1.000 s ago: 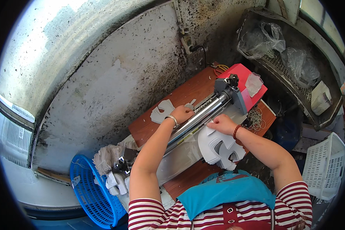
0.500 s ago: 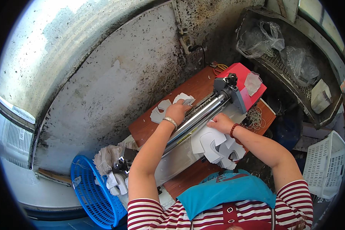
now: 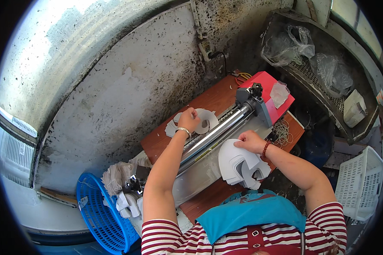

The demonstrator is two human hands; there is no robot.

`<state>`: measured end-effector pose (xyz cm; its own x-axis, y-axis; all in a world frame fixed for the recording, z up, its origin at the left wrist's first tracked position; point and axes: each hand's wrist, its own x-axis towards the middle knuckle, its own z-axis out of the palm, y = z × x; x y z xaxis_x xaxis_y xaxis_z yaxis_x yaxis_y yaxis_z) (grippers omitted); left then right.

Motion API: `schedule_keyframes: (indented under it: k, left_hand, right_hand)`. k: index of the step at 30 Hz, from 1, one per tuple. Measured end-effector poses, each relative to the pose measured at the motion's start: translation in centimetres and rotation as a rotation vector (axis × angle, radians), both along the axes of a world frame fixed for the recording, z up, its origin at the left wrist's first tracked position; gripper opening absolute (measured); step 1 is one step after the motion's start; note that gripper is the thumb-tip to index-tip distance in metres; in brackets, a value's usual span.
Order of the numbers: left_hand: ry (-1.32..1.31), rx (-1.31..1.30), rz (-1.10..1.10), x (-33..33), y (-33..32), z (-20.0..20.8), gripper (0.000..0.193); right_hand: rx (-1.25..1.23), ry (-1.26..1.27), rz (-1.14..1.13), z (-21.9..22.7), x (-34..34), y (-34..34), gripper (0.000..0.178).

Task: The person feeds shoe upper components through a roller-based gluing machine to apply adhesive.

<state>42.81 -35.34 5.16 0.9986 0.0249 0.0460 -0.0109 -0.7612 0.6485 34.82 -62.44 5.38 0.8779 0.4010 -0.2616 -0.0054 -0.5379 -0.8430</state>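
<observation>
My left hand (image 3: 189, 120) is beyond the metal roller (image 3: 217, 131), fingers pinched at the edge of a curved white sheet (image 3: 208, 117). More curved white pieces (image 3: 172, 126) lie under and beside that hand on the brown table. On the near side of the roller, my right hand (image 3: 251, 142) pinches the upper edge of a broad, curved white sheet (image 3: 227, 154). This sheet lies over a fanned stack of similar cut pieces (image 3: 253, 170) on the machine's metal plate. The roller runs diagonally between my hands, ending at a red machine housing (image 3: 261, 80).
A blue plastic basket (image 3: 87, 212) stands at the left beside bundled pale pieces (image 3: 115, 177). Rubber bands (image 3: 281, 132) hang at the table's right end. A white basket (image 3: 359, 182) is at the right. Plastic bags (image 3: 334, 74) lie on a metal shelf (image 3: 327, 91).
My left hand has lifted and shifted left from the far pile, and a curved sheet now shows beside it. My right hand has moved slightly down and right, away from the roller, with its sheet.
</observation>
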Motion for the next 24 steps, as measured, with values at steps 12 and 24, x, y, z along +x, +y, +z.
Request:
schedule_keyframes:
  k: [12, 24]
  left_hand:
    - [-0.234, -0.173, 0.378, 1.8, 8.2, -0.4, 0.051]
    - [0.321, 0.246, -0.020, 1.3, 9.5, -7.5, 0.038]
  right_hand:
    - [-0.059, -0.053, 0.036, 0.9, -1.3, 0.0, 0.027]
    - [0.039, -0.086, -0.096, 0.8, -3.3, 0.2, 0.030]
